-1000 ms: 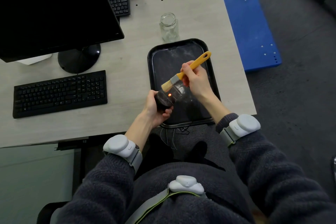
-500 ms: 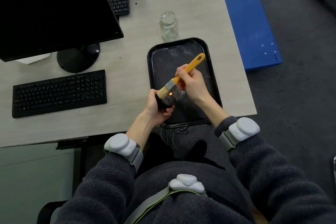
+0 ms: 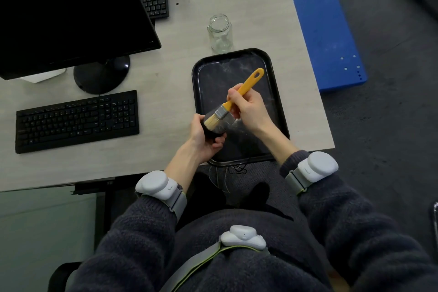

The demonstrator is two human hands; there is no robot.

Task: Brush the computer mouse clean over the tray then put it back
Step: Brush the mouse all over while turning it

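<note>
My left hand grips a dark computer mouse over the left edge of the black tray. The mouse is turned underside up and dusted with white powder. My right hand holds a yellow-handled brush by the handle, above the tray's middle. The pale bristles rest on the mouse near my left thumb. A thin black cable hangs from the tray's near edge towards my lap.
An empty glass jar stands just behind the tray. A black keyboard and monitor take up the desk's left side. A second keyboard lies at the back. The desk's right edge drops to a blue platform.
The brush has swept leftward across the mouse, from its right part to its left end. The red light on the mouse's underside no longer shows. My left hand has stayed put.
</note>
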